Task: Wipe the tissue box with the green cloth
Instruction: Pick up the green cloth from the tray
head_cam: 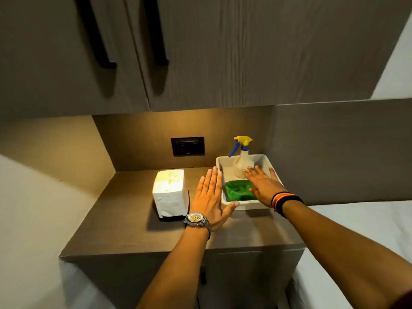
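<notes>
The white tissue box [170,191] stands on the left part of a brown nightstand top [124,228], with a tissue hanging over its front. A folded green cloth [237,190] lies in the front of a white tray [245,205] to the right. My left hand [210,198] is flat and open between the box and the tray, thumb near the tray's front rim. My right hand [263,186] is spread open above the tray, partly covering the cloth's right side. Neither hand holds anything.
A spray bottle [240,160] with a yellow and blue trigger stands at the back of the tray. A black wall socket [187,146] sits behind. Cabinet doors with black handles [156,32] hang overhead. White bedding [356,221] lies at right and left.
</notes>
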### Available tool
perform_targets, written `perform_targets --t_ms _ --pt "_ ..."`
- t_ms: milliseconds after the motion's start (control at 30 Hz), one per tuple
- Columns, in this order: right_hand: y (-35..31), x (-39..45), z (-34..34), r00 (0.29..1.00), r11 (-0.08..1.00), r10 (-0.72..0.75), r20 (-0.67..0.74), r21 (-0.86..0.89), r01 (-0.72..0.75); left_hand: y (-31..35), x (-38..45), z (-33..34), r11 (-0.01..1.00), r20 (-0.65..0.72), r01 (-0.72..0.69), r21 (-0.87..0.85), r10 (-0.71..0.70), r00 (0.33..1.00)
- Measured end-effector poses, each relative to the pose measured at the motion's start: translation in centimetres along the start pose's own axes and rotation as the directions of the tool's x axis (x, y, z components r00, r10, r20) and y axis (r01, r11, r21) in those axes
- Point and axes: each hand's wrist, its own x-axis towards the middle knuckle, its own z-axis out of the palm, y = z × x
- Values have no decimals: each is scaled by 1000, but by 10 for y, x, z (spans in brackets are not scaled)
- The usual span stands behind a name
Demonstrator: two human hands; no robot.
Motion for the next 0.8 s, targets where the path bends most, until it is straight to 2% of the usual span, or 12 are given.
perform_targets --t_ms 133,200,400,500,600,733,800 --pt "30 46 7 967 997 -70 246 5 71 0 37 37 998 158 57 -22 -53 986" --pt "35 63 14 938 992 -122 325 13 125 0 52 56 997 217 69 -33 -60 974" --pt "36 82 37 890 979 -196 411 25 204 -2 66 86 992 361 112 -50 -87 928" --pt "34 82 51 916 983 -186 355 59 176 -2 67 89 991 369 127 -41 -103 924" --pt "29 77 53 964 973 -120 237 222 66 -5 65 84 992 364 113 -47 -88 927" --pt "24 70 46 994 914 54 98 396 -89 -16 57 61 996 228 73 -42 -61 972" --pt "14 66 38 993 871 114 40 476 -119 -26 48 42 998 136 58 -10 -56 989"
